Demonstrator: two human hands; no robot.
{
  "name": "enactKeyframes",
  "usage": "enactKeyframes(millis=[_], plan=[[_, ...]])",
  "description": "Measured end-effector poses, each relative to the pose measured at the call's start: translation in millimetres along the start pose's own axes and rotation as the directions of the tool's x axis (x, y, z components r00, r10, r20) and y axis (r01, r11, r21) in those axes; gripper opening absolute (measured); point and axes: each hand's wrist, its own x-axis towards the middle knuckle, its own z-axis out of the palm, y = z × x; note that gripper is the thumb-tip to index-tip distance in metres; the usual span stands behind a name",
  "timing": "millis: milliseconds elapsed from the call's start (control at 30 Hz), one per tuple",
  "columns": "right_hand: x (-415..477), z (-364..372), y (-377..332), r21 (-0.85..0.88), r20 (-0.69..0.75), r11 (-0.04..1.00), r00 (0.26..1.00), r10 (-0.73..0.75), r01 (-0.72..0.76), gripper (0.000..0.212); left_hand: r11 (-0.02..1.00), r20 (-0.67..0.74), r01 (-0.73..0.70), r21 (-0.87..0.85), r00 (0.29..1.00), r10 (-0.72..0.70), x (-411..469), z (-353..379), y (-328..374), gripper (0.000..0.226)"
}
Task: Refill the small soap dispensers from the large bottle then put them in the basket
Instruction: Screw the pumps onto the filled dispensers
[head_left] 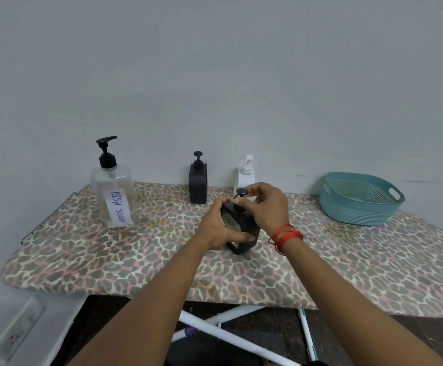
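Observation:
A small black soap dispenser (244, 237) stands in the middle of the leopard-print board (136, 262). My left hand (219, 225) grips its body from the left. Around its black pump collar curl the fingers of my right hand (269, 206), with the pump head poking up between them. A second black dispenser (198, 184) and a white dispenser (246, 171) stand upright at the back by the wall. The large clear bottle (115, 191), labelled DISH SOAP with a black pump, stands at the left. The teal basket (360, 204) sits at the right with nothing in it.
The board ends in a rounded tip at the left with a wire rack (49, 215) along its back edge. White legs (231, 336) cross below the front edge. A wall socket (17, 331) is at the lower left. The wall runs close behind the bottles.

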Motion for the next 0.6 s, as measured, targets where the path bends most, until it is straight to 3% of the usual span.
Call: enactKeyframes(millis=[200, 367, 467, 600], plan=[[21, -20, 10, 0.042, 0.183, 0.993, 0.976, -0.117, 0.111, 0.009, 0.999, 0.082, 0.025, 0.024, 0.996, -0.027, 6, -7, -2, 0.105], [29, -21, 7, 0.018, 0.345, 0.983, 0.922, -0.176, 0.181, 0.029, 0.998, 0.130, 0.039, 0.048, 0.991, -0.045, 11, -11, -3, 0.103], [29, -23, -1, -0.027, 0.366, 0.967, 0.903, -0.224, 0.252, 0.042, 0.998, 0.134, 0.046, 0.040, 0.990, -0.051, 12, -11, -4, 0.103], [29, -23, -8, 0.004, 0.309, 0.968, 0.920, -0.239, 0.250, 0.029, 0.997, 0.165, 0.047, 0.055, 0.985, -0.056, 14, -15, -4, 0.108]])
